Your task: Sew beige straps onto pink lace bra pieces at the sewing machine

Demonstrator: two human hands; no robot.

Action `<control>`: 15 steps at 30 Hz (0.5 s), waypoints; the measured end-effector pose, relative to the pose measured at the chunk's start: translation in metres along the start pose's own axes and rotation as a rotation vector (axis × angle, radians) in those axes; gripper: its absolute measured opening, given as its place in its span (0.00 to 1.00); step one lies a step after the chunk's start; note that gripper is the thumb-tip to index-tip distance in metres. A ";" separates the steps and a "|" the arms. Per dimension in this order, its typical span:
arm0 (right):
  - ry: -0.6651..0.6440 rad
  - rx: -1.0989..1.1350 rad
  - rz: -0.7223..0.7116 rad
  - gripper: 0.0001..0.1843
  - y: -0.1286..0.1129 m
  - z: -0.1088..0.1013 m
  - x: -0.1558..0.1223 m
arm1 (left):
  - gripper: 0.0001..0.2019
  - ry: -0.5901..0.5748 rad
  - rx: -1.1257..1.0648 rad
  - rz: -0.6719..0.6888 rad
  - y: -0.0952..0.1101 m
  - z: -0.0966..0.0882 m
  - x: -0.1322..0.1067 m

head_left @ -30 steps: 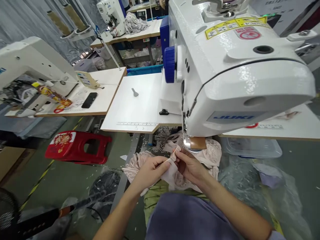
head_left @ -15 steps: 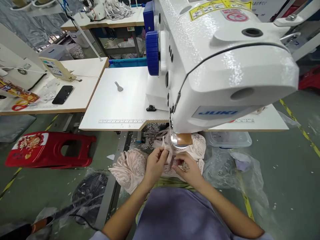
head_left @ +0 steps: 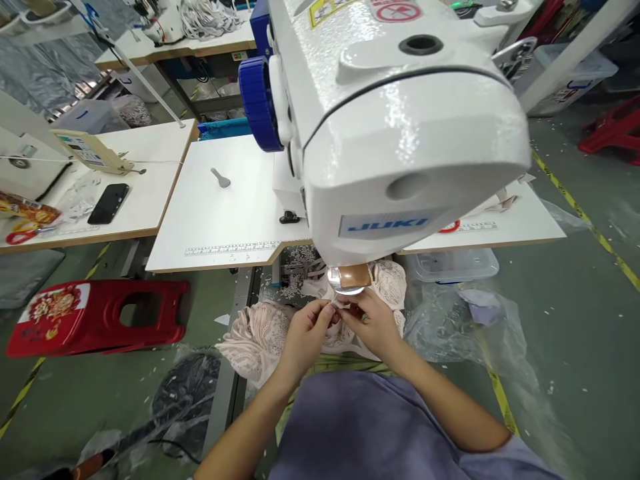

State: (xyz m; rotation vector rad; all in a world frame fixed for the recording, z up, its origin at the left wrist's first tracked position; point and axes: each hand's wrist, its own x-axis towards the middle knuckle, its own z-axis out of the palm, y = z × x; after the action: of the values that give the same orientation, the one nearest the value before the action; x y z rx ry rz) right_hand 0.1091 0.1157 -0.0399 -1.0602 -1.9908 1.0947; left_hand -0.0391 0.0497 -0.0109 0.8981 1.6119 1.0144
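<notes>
My left hand (head_left: 306, 335) pinches a pale pink strap (head_left: 341, 303) between thumb and fingertips, just below the sewing machine head (head_left: 415, 147). Close against it, my right hand (head_left: 374, 325) has its thumb and fingers closed on the same strap. Pale pink lace bras (head_left: 391, 285) lie in my lap under both hands, partly hidden by them. To the left of my left hand bulges a bunched heap of the same lace bras (head_left: 256, 337). A round metal and brown part (head_left: 350, 277) hangs from the machine right above my fingers.
The white sewing table (head_left: 225, 213) stretches ahead, with a small grey tool (head_left: 221, 178) on it. Left are a black phone (head_left: 109, 203), red-handled scissors (head_left: 23, 232) and a red stool (head_left: 100, 313). A clear plastic bin (head_left: 455, 265) and plastic bags (head_left: 445, 327) are at right.
My right hand has moved up and left to meet my left hand, its fingers now closing on the strap. The head view has shifted, so the machine appears further left.
</notes>
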 end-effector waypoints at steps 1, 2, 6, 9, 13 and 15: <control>0.008 -0.002 -0.005 0.09 0.001 0.000 0.000 | 0.20 0.000 0.011 0.005 0.001 0.002 0.001; 0.012 -0.004 -0.017 0.09 0.001 0.001 -0.001 | 0.20 -0.001 0.018 0.010 0.001 0.003 0.002; -0.014 -0.040 -0.153 0.11 0.009 0.003 -0.008 | 0.23 0.027 0.075 0.048 0.003 0.011 0.010; -0.092 -0.116 -0.326 0.10 0.027 -0.015 -0.001 | 0.27 0.055 0.173 0.089 -0.004 0.011 0.016; 0.124 -0.323 -0.134 0.13 0.052 -0.091 0.042 | 0.26 0.016 0.312 0.168 -0.022 0.003 0.012; 0.263 -0.433 -0.029 0.13 0.050 -0.143 0.067 | 0.23 0.025 0.332 0.205 -0.029 0.004 0.016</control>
State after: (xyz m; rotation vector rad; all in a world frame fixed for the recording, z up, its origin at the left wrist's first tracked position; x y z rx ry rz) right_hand 0.2096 0.2439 -0.0084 -1.3108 -2.0620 0.4811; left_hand -0.0416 0.0538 -0.0442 1.3010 1.7670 0.9117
